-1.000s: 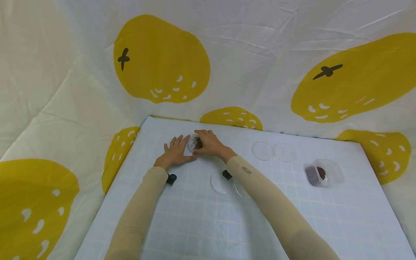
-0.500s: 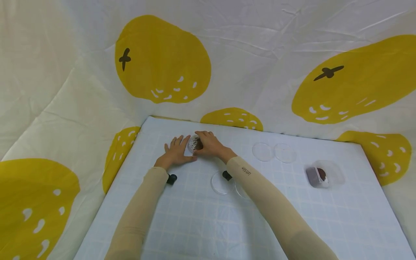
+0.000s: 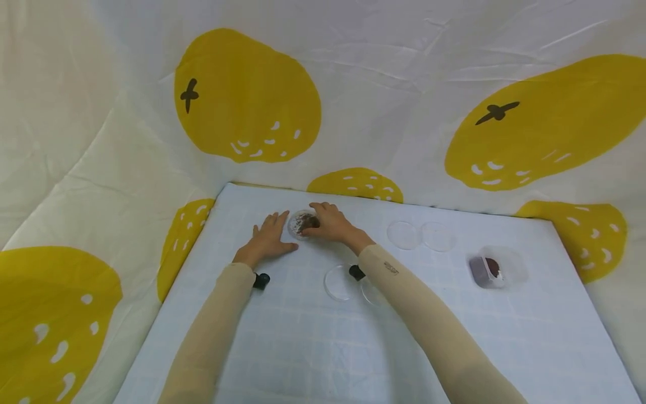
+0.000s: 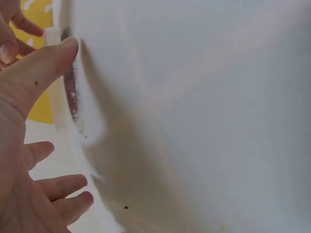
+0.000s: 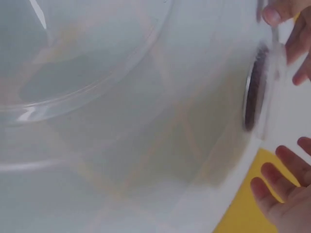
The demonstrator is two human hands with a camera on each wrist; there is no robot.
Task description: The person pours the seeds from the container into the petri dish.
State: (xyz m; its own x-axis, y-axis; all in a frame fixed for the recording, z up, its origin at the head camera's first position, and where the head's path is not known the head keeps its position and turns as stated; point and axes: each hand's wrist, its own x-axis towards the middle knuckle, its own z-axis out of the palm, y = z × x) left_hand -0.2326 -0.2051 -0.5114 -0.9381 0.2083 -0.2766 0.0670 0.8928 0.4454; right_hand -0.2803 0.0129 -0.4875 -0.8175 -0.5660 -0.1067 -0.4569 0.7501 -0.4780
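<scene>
There goes the right hand (image 3: 334,223), edging rightward, baring more of the round dish (image 3: 298,222) of dark crumbs! The left hand (image 3: 263,241) is fanned out, grasping nothing; the right looks released, fingers and thumb apart, contact hard to call. The right sleeve (image 3: 424,308) carries print too blurred to read. The dish lies on the far side, between the hands.

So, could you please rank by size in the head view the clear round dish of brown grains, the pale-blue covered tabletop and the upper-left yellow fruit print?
Largest to smallest:
pale-blue tabletop
yellow fruit print
round dish, partly hidden by the right hand
</scene>
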